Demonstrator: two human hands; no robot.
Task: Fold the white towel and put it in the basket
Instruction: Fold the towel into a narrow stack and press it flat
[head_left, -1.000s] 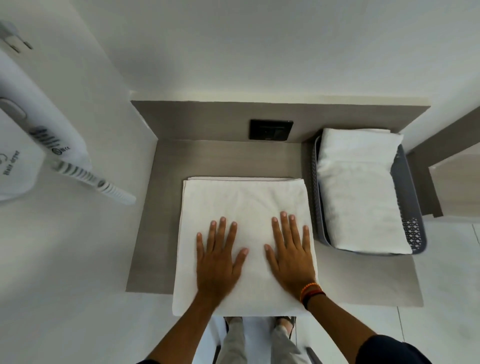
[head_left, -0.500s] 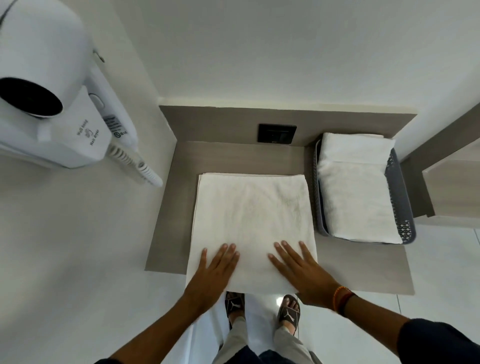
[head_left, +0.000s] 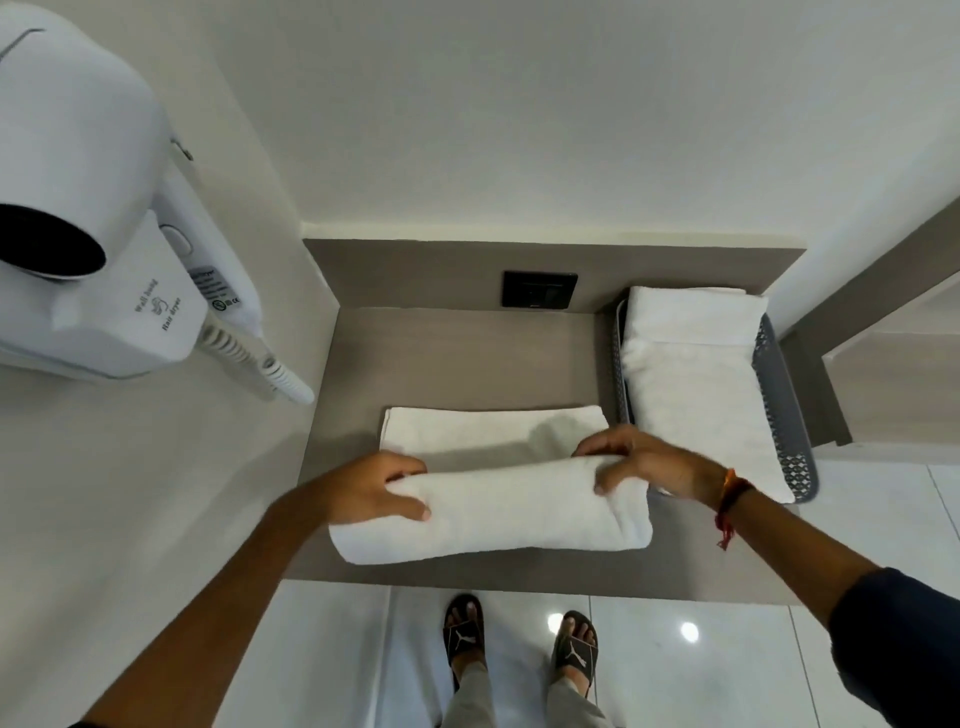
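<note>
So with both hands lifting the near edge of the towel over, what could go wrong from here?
1. The left hand and right hand grip only the ends of the towel, so the middle may sag and the fold land crooked.
2. The basket already holds a folded towel, so this one may sit high or slide off.

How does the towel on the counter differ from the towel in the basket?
The towel on the counter is mid-fold, its near half lifted; the towel in the basket lies flat and finished. The left hand and right hand grip the first; nothing touches the second. Both are white.
</note>
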